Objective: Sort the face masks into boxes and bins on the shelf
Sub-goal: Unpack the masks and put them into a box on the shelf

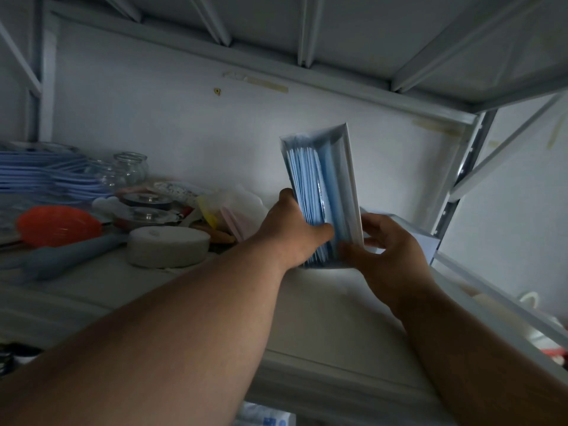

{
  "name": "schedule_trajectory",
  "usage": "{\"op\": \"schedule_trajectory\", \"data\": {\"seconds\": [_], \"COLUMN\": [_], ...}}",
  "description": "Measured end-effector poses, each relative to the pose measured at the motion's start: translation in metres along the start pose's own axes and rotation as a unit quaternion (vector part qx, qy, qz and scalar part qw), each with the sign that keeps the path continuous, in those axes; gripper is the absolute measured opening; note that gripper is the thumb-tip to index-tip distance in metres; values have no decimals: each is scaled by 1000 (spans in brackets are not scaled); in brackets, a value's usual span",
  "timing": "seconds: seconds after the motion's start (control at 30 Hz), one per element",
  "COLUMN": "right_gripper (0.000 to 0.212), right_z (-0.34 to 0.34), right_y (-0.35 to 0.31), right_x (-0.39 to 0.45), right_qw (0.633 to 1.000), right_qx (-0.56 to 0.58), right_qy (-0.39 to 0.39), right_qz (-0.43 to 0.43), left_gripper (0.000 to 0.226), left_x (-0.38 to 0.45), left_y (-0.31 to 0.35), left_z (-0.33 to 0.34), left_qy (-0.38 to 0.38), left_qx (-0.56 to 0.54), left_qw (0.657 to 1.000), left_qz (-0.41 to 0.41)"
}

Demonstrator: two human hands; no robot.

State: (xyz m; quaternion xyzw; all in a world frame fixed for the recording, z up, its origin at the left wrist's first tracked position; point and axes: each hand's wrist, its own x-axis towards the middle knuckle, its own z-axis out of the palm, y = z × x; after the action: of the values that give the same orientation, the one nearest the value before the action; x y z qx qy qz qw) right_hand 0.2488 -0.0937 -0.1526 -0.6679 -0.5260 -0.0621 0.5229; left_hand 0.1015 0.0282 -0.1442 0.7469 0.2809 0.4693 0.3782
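Note:
A white mask box [349,179] stands on end over the shelf board [322,305], its open side facing me. It holds a stack of light blue face masks [310,176]. My left hand [292,229] grips the stack of masks, thumb pressed across their front. My right hand [390,244] holds the lower right edge of the box. Behind my right hand lies another pale box [421,238], mostly hidden.
Left on the shelf lie a white round roll [169,245], an orange bowl [58,224], glass jars [129,167], stacked blue hangers [40,173], metal lids and small clutter. A metal shelf upright [461,179] stands right; the upper shelf hangs close overhead.

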Motion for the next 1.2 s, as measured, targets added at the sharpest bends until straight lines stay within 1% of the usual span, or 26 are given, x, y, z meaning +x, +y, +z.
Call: {"op": "schedule_trajectory", "data": {"seconds": [0.2, 0.3, 0.37, 0.47, 0.63, 0.77, 0.9, 1.07, 1.2], "right_gripper": [46, 43, 45, 50, 50, 47, 51, 49, 46], "right_z": [0, 0, 0, 0, -1, -1, -2, -2, -2], "right_y": [1, 2, 3, 4, 2, -1, -2, -1, -2], "right_x": [1, 1, 1, 2, 0, 0, -1, -1, 0], "right_qw": [1000, 1000, 1000, 1000, 1000, 1000, 1000, 1000, 1000], "right_qx": [5, 0, 0, -4, -1, 5, -6, 4, -12], "right_qy": [7, 10, 10, 8, -3, -6, -14, -2, 4], "right_qz": [-1, -2, -3, -7, -8, -8, -6, 0, 7], "left_gripper": [52, 46, 45, 52, 76, 84, 80, 69, 66], "left_x": [-1, -1, -2, -2, -5, -4, -1, 4, 5], "left_y": [4, 5, 6, 5, 3, 1, -1, -4, -7], "left_z": [-1, -2, -2, -1, -2, -2, 0, 2, 3], "left_qy": [-1, -1, -3, 0, -12, -9, -9, -8, -25], "left_qx": [21, 12, 1, -15, -26, -17, -20, -18, 3], "left_qw": [1000, 1000, 1000, 1000, 1000, 1000, 1000, 1000, 1000], "left_qz": [-8, -14, -19, -19, -7, -2, 6, 9, 10]}}
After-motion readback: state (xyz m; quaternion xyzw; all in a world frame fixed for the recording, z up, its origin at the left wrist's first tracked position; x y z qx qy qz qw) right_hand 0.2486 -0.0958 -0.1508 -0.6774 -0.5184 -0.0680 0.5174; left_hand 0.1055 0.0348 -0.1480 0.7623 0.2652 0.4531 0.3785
